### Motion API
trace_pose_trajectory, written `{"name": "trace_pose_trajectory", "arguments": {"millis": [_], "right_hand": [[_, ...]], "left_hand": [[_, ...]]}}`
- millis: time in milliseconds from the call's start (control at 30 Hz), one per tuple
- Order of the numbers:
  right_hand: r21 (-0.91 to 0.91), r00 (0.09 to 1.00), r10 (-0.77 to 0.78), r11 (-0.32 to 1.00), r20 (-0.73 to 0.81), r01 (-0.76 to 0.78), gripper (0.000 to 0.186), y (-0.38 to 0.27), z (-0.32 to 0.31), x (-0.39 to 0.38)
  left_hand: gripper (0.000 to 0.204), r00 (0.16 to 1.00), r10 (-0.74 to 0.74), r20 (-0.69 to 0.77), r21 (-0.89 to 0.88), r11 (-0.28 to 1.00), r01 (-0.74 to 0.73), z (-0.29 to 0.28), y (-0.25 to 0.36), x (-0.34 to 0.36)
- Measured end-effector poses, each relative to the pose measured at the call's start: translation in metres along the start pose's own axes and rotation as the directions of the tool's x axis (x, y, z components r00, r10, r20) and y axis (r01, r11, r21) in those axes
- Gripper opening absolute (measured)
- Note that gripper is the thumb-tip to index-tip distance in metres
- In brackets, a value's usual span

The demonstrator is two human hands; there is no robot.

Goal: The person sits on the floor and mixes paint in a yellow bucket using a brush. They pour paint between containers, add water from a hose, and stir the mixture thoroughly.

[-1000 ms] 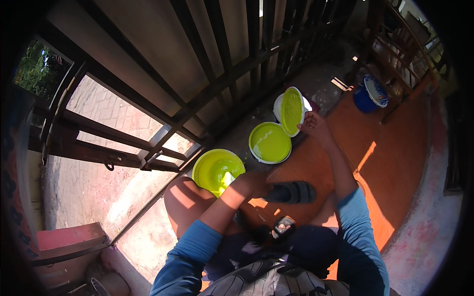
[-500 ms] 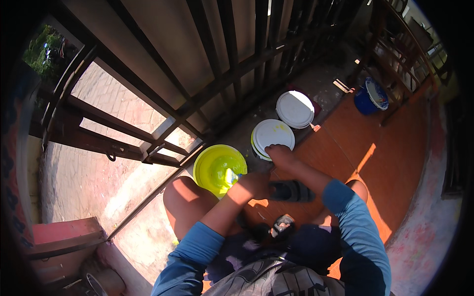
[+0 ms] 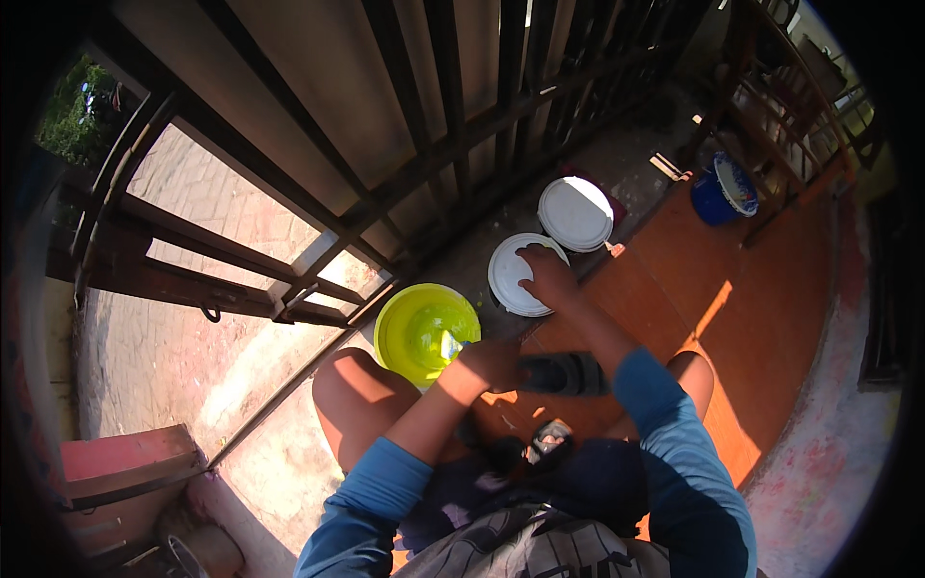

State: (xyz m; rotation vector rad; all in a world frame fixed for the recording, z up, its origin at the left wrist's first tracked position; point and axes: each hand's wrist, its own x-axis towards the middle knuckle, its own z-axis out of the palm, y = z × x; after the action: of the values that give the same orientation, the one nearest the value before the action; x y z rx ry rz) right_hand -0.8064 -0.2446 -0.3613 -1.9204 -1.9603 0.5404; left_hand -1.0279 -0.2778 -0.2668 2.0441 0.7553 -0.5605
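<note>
Inside the bright yellow bucket lies a shiny wet-looking yellow surface. My left hand is closed at the bucket's near right side. Out of its fingers, over the bucket, sticks a small implement with a white and light-blue end; its kind is not clear. My right hand rests on top of a round white lid, thumb and fingers apart. This lid covers a container whose sides are mostly hidden. Just behind it stands another tub with a white lid.
A dark metal gate runs along the far side. At the right a blue bucket stands near wooden furniture. Orange tiles cover the floor there. A sandal shows between my knees, a pink block at lower left.
My right hand has moved from the lid's near edge up onto its top. The yellow rim that showed around that lid is now mostly out of sight. The left hand has barely moved.
</note>
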Motion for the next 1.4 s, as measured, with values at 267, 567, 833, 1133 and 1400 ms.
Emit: {"name": "trace_pose_trajectory", "arguments": {"millis": [267, 567, 833, 1133, 1400], "right_hand": [[-0.269, 0.949, 0.127, 0.962, 0.288, -0.047, 0.086, 0.006, 0.01, 0.015], [-0.128, 0.973, 0.138, 0.985, 0.184, -0.115, 0.041, 0.003, -0.007, 0.073], [0.023, 0.897, 0.178, 0.979, 0.405, -0.204, 0.049, 0.029, 0.046, 0.035], [0.022, 0.893, 0.181, 0.978, 0.412, -0.208, 0.044, 0.034, 0.048, 0.047], [0.158, 0.947, 0.216, 0.953, 0.239, -0.257, 0.031, 0.011, 0.037, 0.023]], "left_hand": [[0.044, 0.988, 0.115, -0.106, 0.056, 0.992, -0.109, -0.001, -0.014, 0.006], [0.059, 0.999, 0.023, -0.04, -0.062, 0.998, -0.025, -0.017, -0.01, -0.005], [0.056, 0.992, 0.11, -0.058, 0.004, 0.994, -0.11, -0.007, -0.025, -0.001], [0.05, 0.999, -0.006, 0.046, -0.086, 0.996, 0.01, -0.024, -0.012, -0.01], [0.054, 0.97, -0.144, -0.198, -0.118, 0.986, 0.122, -0.041, -0.08, -0.029]]}}
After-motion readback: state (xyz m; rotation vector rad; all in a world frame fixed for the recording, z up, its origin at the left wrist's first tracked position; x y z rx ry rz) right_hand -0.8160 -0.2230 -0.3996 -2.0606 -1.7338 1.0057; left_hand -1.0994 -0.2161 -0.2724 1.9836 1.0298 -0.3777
